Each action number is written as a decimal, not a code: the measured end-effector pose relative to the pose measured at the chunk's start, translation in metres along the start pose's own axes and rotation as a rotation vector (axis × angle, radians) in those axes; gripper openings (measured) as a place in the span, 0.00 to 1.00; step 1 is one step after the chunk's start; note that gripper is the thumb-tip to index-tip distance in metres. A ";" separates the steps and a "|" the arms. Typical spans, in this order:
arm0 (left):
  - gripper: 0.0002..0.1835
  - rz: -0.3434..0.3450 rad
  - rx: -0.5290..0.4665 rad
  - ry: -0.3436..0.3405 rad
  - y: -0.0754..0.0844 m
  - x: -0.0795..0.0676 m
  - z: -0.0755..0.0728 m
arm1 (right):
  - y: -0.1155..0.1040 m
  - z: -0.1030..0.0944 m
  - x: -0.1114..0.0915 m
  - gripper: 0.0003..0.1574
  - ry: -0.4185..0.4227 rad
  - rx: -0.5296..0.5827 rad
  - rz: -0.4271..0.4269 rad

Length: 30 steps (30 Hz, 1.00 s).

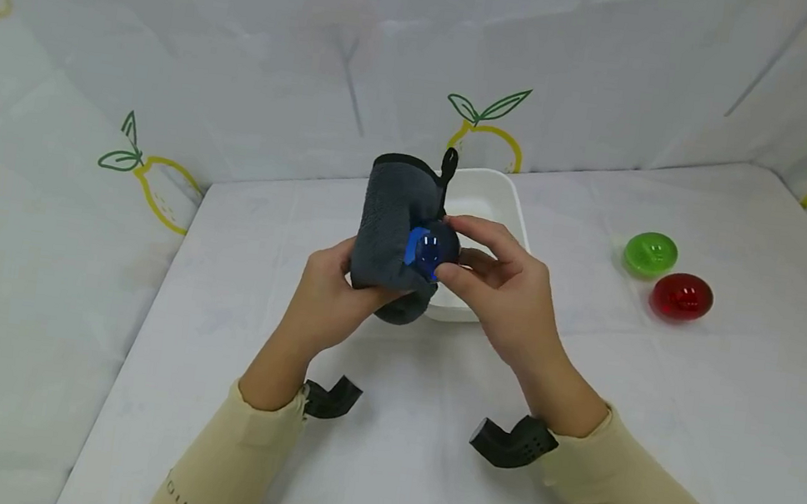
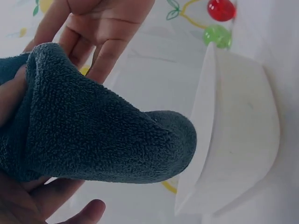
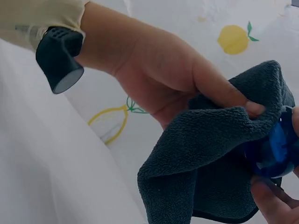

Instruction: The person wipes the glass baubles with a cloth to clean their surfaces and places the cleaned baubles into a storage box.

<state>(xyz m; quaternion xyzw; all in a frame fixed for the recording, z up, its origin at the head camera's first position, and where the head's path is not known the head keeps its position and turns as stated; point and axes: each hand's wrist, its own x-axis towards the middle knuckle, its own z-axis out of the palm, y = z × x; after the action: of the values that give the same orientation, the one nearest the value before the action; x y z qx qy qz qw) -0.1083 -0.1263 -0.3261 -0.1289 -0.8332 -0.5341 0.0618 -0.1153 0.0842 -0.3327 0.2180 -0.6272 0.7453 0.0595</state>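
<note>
My left hand (image 1: 326,297) grips a dark grey towel (image 1: 394,217) with a black edge and hanging loop, its thumb pressing the cloth from the front. Against the towel's right side is a clear blue, rounded glass-like piece (image 1: 431,249). My right hand (image 1: 507,294) pinches this piece between thumb and fingers. From the right wrist, the blue piece (image 3: 273,151) shows partly wrapped by a towel fold (image 3: 191,144), with left thumb pressing on the cloth close by. A thick towel end (image 2: 173,144) hangs down in the left wrist view.
Behind and below the hands stands a white basin (image 1: 517,215), partly hidden by the towel and right hand. To the right, a clear green rounded piece (image 1: 650,255) and a red one (image 1: 682,296) lie on the white-covered table (image 1: 377,467). Lemon-printed cloth walls rise behind.
</note>
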 end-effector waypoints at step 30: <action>0.20 0.008 0.011 0.026 -0.006 0.003 0.000 | 0.006 0.003 -0.002 0.33 0.018 -0.215 -0.152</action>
<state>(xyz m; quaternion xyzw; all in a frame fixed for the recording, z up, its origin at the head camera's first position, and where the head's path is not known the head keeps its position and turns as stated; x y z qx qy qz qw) -0.1125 -0.1282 -0.3301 -0.1249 -0.8348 -0.5308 0.0756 -0.1151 0.0807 -0.3389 0.2508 -0.6844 0.6692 0.1446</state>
